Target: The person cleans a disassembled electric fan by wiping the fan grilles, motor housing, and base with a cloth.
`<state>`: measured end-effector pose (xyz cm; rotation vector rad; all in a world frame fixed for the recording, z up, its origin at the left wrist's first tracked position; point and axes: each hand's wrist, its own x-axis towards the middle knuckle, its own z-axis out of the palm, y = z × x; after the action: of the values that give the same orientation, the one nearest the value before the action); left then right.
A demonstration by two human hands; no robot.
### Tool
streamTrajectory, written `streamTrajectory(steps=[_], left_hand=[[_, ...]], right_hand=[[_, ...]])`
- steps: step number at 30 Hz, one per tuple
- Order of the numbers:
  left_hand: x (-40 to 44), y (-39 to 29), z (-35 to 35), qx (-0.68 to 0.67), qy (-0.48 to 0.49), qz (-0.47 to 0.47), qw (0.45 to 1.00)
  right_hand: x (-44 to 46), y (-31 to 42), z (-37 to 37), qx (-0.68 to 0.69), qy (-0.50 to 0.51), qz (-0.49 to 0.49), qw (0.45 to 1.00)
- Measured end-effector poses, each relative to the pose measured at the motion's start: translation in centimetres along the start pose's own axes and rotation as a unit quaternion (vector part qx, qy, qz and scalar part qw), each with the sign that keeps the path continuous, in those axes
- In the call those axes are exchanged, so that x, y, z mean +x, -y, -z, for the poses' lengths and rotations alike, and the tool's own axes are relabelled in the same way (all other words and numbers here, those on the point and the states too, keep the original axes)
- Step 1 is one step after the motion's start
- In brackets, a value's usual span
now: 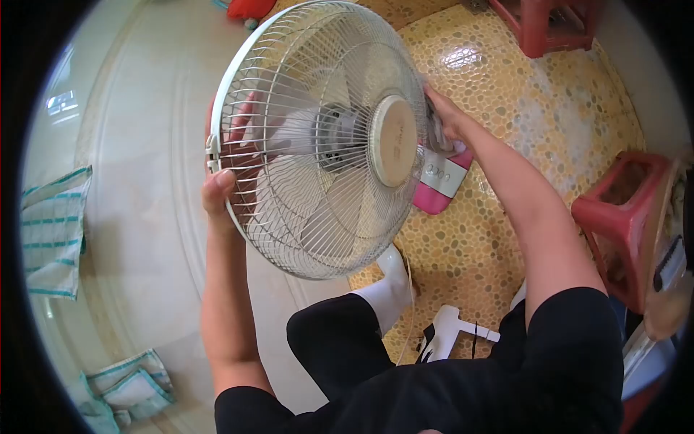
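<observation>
A round fan head [340, 217] with a wire guard and pale blades fills the middle of the view, its round centre cap [396, 141] turned to the right. My left hand [220, 189] is closed around the guard's left rim, thumb in front and fingers showing through the wires. On the far right side, my right hand [450, 119] holds a crumpled grey cloth [435, 130] against the guard; its fingertips are partly hidden. Below that hand is the fan's pink and white base [436, 177] with several buttons.
Red plastic stools [625, 210] stand at the right and top right. Green-striped cloths [54, 231] lie on the pale tiles at left. Pebble-patterned floor [506, 246] spreads under the fan. A white plastic part [448, 333] lies by my legs, near a thin cord [410, 311].
</observation>
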<state>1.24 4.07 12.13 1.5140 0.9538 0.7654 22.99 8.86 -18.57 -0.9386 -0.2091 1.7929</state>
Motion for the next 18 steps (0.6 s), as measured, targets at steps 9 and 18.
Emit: streamTrajectory(steps=[9, 18], left_hand=[[-0.3, -3.9, -4.1, 0.302, -0.063, -0.043, 0.950], [1.2, -2.7, -1.3, 0.163, -0.040, -0.013, 0.986]], right_hand=[[-11.9, 5.6, -9.8, -0.205, 0.039, 0.359, 0.910], [-14.3, 5.0, -10.8, -0.519, 0.137, 0.696, 0.476]])
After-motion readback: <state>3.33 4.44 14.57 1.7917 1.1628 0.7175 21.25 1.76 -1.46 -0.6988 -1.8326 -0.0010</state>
